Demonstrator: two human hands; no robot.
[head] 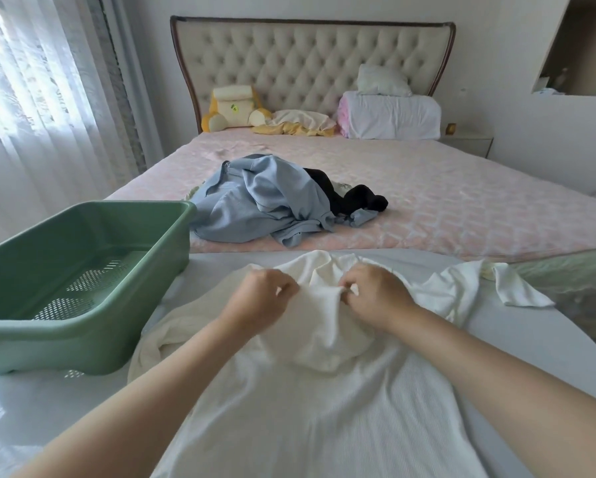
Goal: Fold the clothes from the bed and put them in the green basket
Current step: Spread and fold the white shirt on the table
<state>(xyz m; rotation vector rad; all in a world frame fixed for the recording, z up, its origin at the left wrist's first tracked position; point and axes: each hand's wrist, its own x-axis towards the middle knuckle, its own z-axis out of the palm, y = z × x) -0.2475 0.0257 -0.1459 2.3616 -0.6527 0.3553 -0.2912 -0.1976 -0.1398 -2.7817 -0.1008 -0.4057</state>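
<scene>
From the head view, the white ribbed top [324,391] lies spread on the tabletop [31,408] under both forearms, its far end bunched up between the hands. The left hand [258,296] and the right hand [376,294] each pinch a fold of that bunched cloth with curled fingers. The top looks light, soft and limp, so it will likely sag and crease wherever it is unsupported. Taking it by hem, shoulders or seams should keep it flat. A loose sleeve trails off beyond the right hand.

The green basket [83,343] sits just left of the left hand, touching the top's edge. Past both hands, on the bed [479,201], a blue garment [265,201] is heaped over a black garment [355,198], both unfolded. Nothing blocks the way to the basket.
</scene>
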